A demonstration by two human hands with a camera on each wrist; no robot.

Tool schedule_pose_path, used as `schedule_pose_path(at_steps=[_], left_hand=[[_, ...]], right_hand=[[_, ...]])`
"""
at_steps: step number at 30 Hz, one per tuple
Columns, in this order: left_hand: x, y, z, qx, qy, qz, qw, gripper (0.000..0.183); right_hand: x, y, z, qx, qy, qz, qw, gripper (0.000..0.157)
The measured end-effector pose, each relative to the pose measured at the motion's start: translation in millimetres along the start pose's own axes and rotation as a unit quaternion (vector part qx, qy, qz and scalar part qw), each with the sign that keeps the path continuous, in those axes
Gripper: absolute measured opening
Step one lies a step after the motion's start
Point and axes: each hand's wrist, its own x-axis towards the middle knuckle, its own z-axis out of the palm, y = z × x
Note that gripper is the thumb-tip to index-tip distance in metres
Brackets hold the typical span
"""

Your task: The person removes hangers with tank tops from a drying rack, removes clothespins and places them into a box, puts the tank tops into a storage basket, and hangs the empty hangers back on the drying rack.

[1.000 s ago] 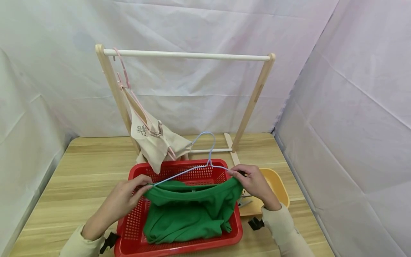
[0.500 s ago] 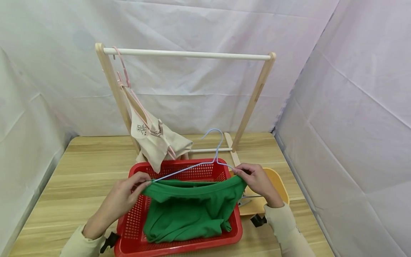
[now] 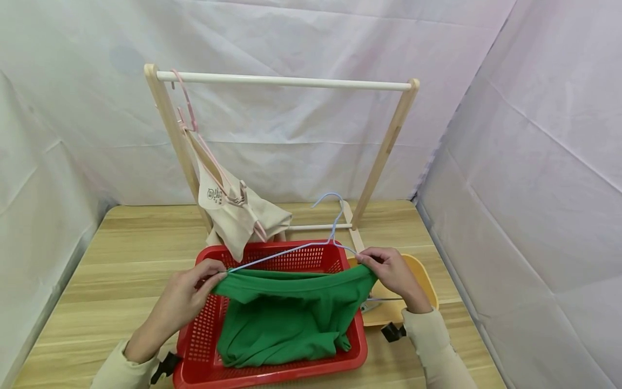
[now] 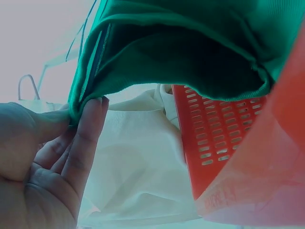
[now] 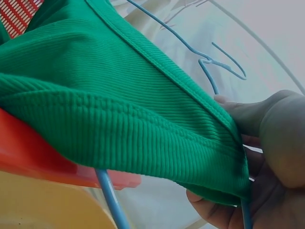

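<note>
A green ribbed top point(image 3: 291, 319) lies partly in the red basket point(image 3: 191, 324), its upper edge lifted and stretched between both hands. The light blue wire hanger point(image 3: 286, 250) runs along that edge, its hook standing up to the right and its lower parts hidden by cloth. My left hand point(image 3: 187, 292) pinches the top's left corner at the hanger's end between thumb and fingers. At the right corner, my right hand point(image 3: 389, 273) grips cloth and hanger together. In the right wrist view, hanger wire point(image 5: 110, 200) shows below the ribbed hem.
Behind the basket stands a wooden rack point(image 3: 384, 151) with a white rail point(image 3: 286, 81). A pink hanger point(image 3: 188, 108) with a beige cloth point(image 3: 223, 216) hangs at its left end. A yellow tray point(image 3: 418, 275) with metal hanger or clip parts sits right of the basket.
The hanger has shifted right and slightly up, its hook now nearer the rack's right post. My right hand has moved a little right, my left slightly left, pulling the top's edge straighter and wider.
</note>
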Motion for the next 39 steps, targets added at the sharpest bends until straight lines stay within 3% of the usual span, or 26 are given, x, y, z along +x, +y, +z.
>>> schedule_pose_path(at_steps=[18,25,34,39], left_hand=[[0.7,0.8,1.9,-0.011,-0.006,-0.013,0.9998,0.023],[0.7,2.7,2.8,-0.013,-0.015,-0.021,0.9996,0.021],[0.3,2.8,5.9,-0.019,-0.025,-0.013,0.9994,0.022],[-0.1,4.0,8.1,-0.03,-0.038,-0.01,0.9988,0.022]], right_hand=[[-1.1,8.9,-7.4,0.032,-0.001,0.042,0.999,0.016],[-0.7,-2.5,-9.9,0.032,-0.005,0.051,0.998,0.018],[-0.8,16.4,-8.1,0.066,0.023,0.082,0.994,0.022],[-1.3,16.1,-6.8,0.091,0.035,0.106,0.99,0.029]])
